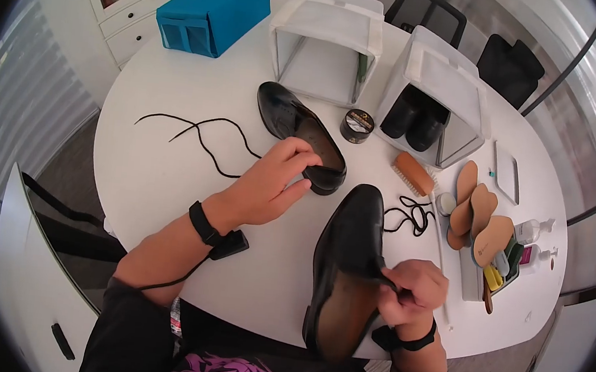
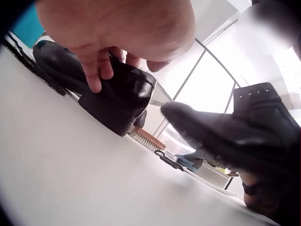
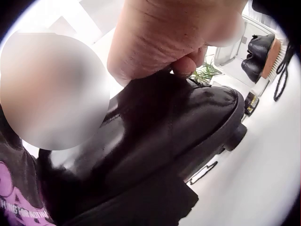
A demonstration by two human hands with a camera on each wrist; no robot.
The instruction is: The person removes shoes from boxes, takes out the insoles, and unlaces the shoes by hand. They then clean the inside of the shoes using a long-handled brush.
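Observation:
Two black leather shoes with their laces out are at my hands. My left hand [image 1: 269, 183] grips the opening's edge near the heel of the farther shoe [image 1: 273, 105], whose toe points away to the left; the left wrist view shows fingers [image 2: 94, 80] over its side. With thumb and fingers, my right hand [image 1: 417, 291] pinches the side flap of the nearer shoe [image 1: 351, 234], held at the table's front edge with its toe forward. Empty eyelets show on its raised flap [image 2: 256, 94]. One black lace [image 1: 208, 150] lies loose at left, another [image 1: 415, 219] bunched at right.
A polish tin [image 1: 357, 126], brush [image 1: 410, 172], several insoles [image 1: 483, 204] and a caddy [image 1: 473, 278] with supplies stand right of the shoes. Behind are two white boxes [image 1: 328, 17], one holding black footwear [image 1: 415, 122], and a teal box [image 1: 214, 16]. Bottles [image 1: 527, 229] stand near the right edge.

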